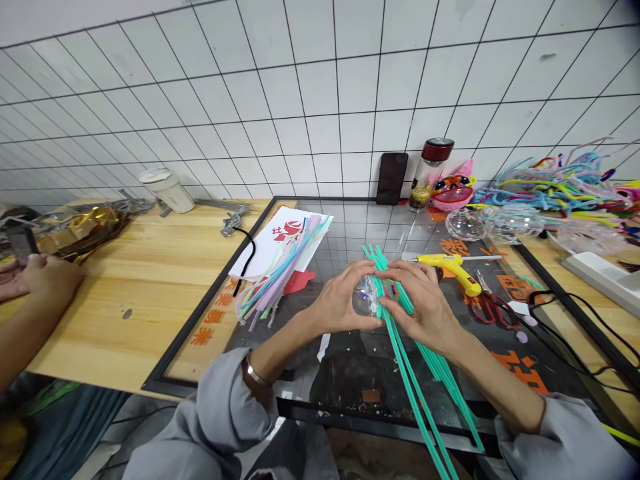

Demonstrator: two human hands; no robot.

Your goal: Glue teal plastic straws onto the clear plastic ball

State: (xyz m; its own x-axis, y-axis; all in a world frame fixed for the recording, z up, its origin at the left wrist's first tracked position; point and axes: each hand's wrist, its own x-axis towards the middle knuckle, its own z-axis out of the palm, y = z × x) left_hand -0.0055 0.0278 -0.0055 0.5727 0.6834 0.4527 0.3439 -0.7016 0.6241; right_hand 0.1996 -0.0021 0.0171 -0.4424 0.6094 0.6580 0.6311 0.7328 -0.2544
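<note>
Looks early, cupping a clear ball [367, 295] in the left hand [336, 303] and pinching green stems [443, 373] with the right hand [433, 313], leaving long ends unbent.

Orange characters [520, 373] on glass [345, 227], red characters [277, 233] on paper [260, 257] (none legible).

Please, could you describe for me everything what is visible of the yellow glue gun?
The glue gun has a yellow body, apparently plastic, with a dark trigger area and a narrow metallic nozzle. It lies on its side on the dark, glossy tabletop, nozzle pointing left and handle slanting down to the right. A pale, thin stick extends from its rear. Scissors lie by the handle's end. The right hand is just below the front; whether they touch is unclear.
</note>
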